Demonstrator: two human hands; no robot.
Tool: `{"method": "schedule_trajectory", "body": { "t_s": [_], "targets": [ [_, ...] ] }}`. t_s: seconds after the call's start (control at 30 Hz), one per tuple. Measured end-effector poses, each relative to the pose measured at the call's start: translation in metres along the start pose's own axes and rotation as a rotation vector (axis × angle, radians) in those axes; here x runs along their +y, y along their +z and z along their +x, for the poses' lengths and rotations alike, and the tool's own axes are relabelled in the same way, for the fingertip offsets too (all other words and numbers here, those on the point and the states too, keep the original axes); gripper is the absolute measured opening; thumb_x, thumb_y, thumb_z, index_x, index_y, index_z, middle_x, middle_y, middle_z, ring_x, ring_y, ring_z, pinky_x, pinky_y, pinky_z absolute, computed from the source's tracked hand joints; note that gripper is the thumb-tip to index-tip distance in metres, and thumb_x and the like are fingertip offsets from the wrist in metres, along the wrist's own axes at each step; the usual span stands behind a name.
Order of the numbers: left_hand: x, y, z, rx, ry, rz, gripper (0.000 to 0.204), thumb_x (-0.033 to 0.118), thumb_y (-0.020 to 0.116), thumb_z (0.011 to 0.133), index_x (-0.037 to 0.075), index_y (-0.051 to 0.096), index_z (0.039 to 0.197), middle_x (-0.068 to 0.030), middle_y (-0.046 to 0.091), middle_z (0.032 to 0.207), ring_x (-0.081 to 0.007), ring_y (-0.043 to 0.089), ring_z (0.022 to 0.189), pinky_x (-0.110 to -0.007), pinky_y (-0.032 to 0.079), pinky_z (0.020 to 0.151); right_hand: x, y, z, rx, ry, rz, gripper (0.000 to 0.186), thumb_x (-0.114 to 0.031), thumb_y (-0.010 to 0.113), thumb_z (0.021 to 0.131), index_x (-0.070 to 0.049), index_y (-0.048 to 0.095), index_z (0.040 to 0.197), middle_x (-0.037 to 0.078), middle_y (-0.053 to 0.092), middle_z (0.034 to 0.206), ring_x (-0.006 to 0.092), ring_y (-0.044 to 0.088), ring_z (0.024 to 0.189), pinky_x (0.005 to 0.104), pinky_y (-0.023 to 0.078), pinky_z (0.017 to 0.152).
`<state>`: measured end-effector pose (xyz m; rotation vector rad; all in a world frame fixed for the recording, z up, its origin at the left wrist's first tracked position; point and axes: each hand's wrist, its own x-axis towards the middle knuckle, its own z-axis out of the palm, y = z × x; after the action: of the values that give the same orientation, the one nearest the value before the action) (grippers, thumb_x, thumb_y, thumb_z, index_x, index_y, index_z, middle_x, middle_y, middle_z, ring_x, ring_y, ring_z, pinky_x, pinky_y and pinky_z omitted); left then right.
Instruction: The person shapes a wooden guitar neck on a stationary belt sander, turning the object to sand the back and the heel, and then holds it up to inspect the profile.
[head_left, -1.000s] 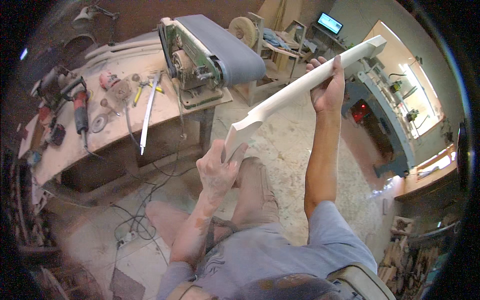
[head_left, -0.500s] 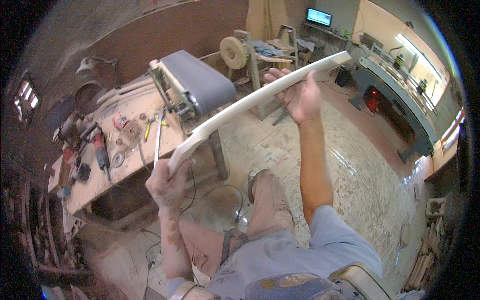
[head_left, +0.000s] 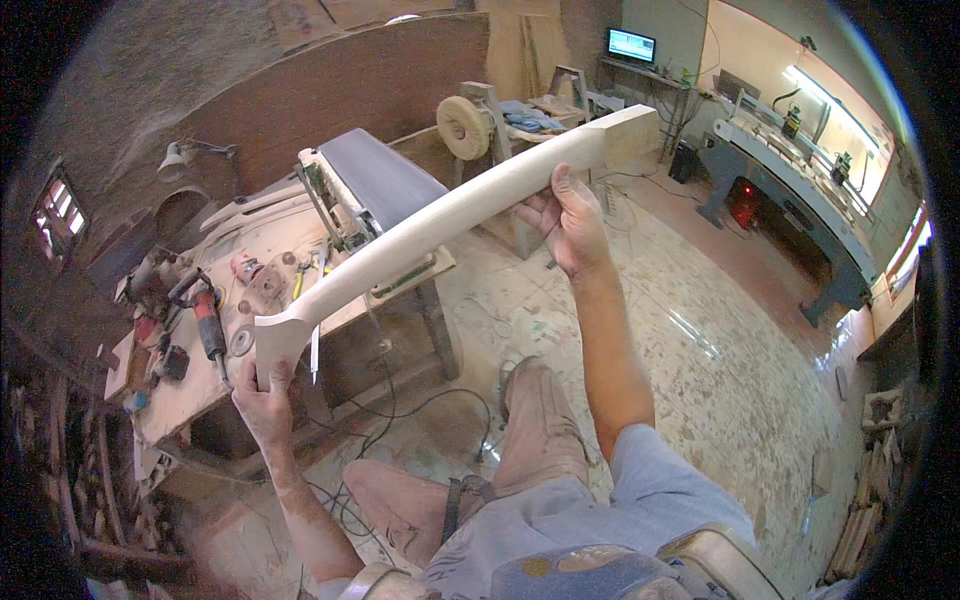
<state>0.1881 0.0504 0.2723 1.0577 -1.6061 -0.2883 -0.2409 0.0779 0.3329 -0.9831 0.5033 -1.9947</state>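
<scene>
Both my hands hold a long, curved, pale wooden piece (head_left: 430, 222) aloft in front of me. It slants from the lower left up to the far right, with a flared, scooped end at the left and a squarer, yellower end at the right. My left hand (head_left: 266, 405) grips the flared end from below, thumb on the near face. Further along, my right hand (head_left: 575, 228) supports it near the square end, its thumb against the lower edge and its fingers partly behind the wood. Beyond the piece stands a belt sander (head_left: 375, 180), its grey belt partly covered.
On the workbench (head_left: 215, 385) at left lie a red-and-black power tool (head_left: 208, 322), yellow-handled pliers (head_left: 299, 282) and several other tools. Cables (head_left: 430, 378) trail over the floor near my feet. A round buffing wheel (head_left: 463, 128) stands behind; a long grey machine (head_left: 790, 190) is at right.
The wooden piece has rolled, so more of its broad face shows. My left hand has shifted left and down with the flared end; my right hand has moved left and slightly nearer.
</scene>
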Motion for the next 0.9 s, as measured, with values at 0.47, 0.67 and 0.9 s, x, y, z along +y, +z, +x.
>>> {"method": "schedule_trajectory", "body": {
  "t_s": [0.47, 0.67, 0.9],
  "targets": [
    [-0.001, -0.032, 0.023, -0.333, -0.326, 0.117, 0.049, 0.046, 0.058, 0.101, -0.001, 0.069, 0.098, -0.0022, 0.059, 0.068, -0.0099, 0.055, 0.053, -0.027, 0.043, 0.045, 0.001, 0.014, -0.002, 0.086, 0.024, -0.097, 0.060, -0.047, 0.042, 0.106, 0.006, 0.048, 0.132, 0.022, 0.064, 0.121, 0.0343, 0.069, 0.108, 0.0482, 0.062, 0.090],
    [0.011, -0.029, 0.020, -0.401, -0.488, 0.043, 0.053, 0.048, 0.054, 0.102, -0.002, 0.069, 0.099, -0.0021, 0.057, 0.064, -0.0103, 0.054, 0.049, -0.027, 0.042, 0.044, -0.007, 0.014, -0.003, -0.043, -0.019, -0.081, 0.056, -0.043, 0.042, 0.108, 0.007, 0.047, 0.134, 0.023, 0.062, 0.126, 0.0369, 0.068, 0.111, 0.0502, 0.061, 0.092],
    [-0.002, -0.041, 0.027, -0.421, -0.446, 0.057, 0.046, 0.043, 0.055, 0.103, -0.001, 0.069, 0.094, -0.0020, 0.058, 0.063, -0.0106, 0.053, 0.047, -0.028, 0.041, 0.043, -0.004, 0.008, 0.003, -0.043, -0.001, -0.167, 0.048, -0.033, 0.043, 0.109, 0.006, 0.048, 0.135, 0.021, 0.061, 0.128, 0.0361, 0.066, 0.113, 0.0507, 0.059, 0.095]
  ]
}}
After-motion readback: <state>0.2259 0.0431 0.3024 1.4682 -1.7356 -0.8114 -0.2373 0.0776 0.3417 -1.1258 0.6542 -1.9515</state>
